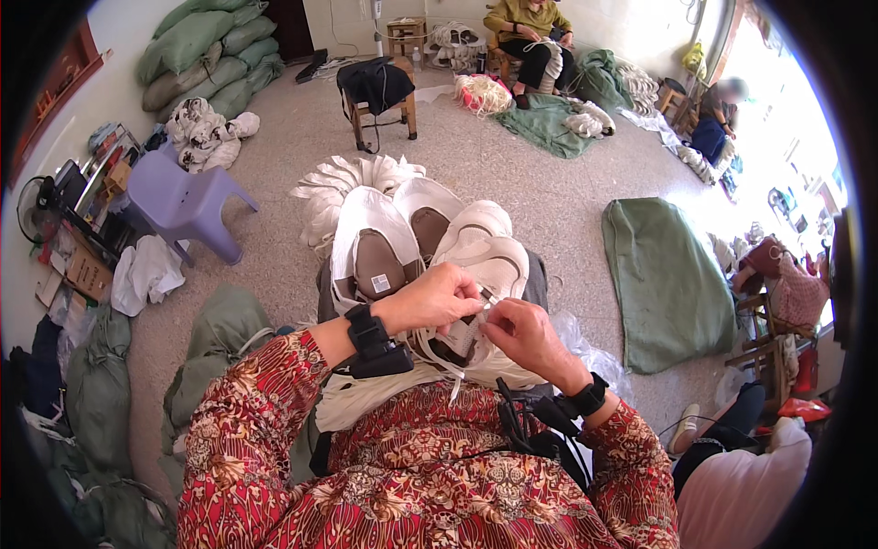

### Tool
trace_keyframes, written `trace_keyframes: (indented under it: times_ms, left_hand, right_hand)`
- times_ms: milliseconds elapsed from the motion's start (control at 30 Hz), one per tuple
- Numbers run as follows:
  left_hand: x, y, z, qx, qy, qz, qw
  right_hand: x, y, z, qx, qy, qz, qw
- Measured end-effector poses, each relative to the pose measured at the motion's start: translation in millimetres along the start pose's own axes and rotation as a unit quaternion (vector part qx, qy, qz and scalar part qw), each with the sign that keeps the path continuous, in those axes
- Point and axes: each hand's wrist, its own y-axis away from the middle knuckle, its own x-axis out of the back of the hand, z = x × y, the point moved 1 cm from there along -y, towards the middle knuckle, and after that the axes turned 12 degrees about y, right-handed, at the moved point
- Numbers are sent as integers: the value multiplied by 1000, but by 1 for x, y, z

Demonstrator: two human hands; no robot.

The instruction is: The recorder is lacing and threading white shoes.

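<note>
White and beige shoes and shoe uppers lie bunched in my lap. One beige shoe (494, 259) rests under my fingers, its toe pointing away from me. My left hand (430, 300) is closed in a pinch over the lacing area, on a white shoelace (455, 371) whose loose length trails toward me. Close beside it, my right hand (529, 337) also pinches the lace, fingertips almost meeting the left's. The exact grip is partly hidden by the fingers. To the left sits an open white shoe (373, 252) with a brown insole and a small white label.
A purple plastic chair (183, 197) stands at the left, near stacked green sacks (206, 55). A wooden stool (380, 101) with a black bag is ahead. A green sack (668, 284) lies flat at the right. A seated person (535, 41) works at the back.
</note>
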Motion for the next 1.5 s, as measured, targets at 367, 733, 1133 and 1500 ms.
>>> trace_keyframes:
  times_ms: [367,733,1133,1500]
  left_hand:
    - [9,-21,-8,-123,-183,70,973]
    - [13,-15,-17,-151,-191,106,964]
    - [82,5,-15,-121,-180,52,975]
    - [-24,61,-26,-267,-238,129,925]
  right_hand:
    - [-1,12,9,-249,-550,-76,794]
    - [58,135,87,-304,-636,14,709]
    - [99,256,198,-75,-777,311,542]
    - [166,360,330,-290,-581,429,629]
